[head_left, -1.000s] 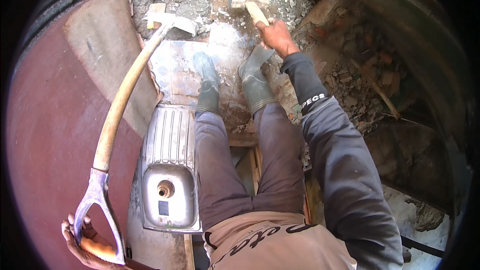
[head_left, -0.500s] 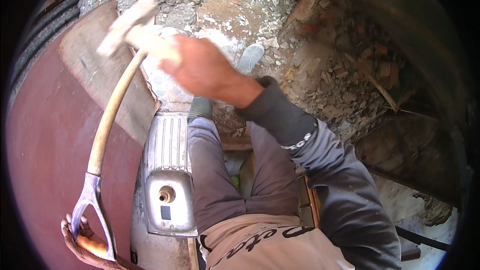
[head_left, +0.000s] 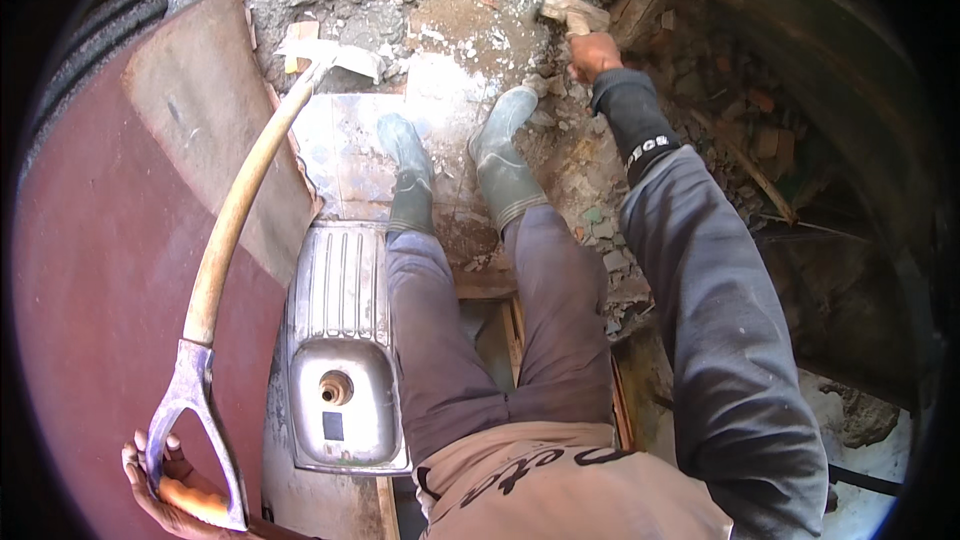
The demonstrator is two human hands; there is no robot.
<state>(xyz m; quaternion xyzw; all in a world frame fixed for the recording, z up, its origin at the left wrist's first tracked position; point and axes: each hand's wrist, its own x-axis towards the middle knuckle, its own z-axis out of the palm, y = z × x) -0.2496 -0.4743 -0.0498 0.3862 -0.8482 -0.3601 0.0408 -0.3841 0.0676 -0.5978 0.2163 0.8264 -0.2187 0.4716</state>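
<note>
My left hand is closed around the orange grip of a D-handled shovel at the lower left. Its wooden shaft runs up and to the right, ending in a pale blade near the rubble; the blade's edge is hard to make out against the bright floor. My right hand is stretched far forward, closed on the short handle of a pale, T-shaped wooden mallet. The mallet's head lies just beyond the fist, over the rubble at the upper right.
Beside my left leg lies a stainless steel sink with a ribbed drainer. A dark red board fills the left side, with a worn brown sheet over it. My rubber boots stand on tiles. Broken rubble lies at right.
My right hand has swung the mallet from beside the shovel shaft across to the far right. My left hand still grips the shovel, whose blade end has shifted slightly rightward.
</note>
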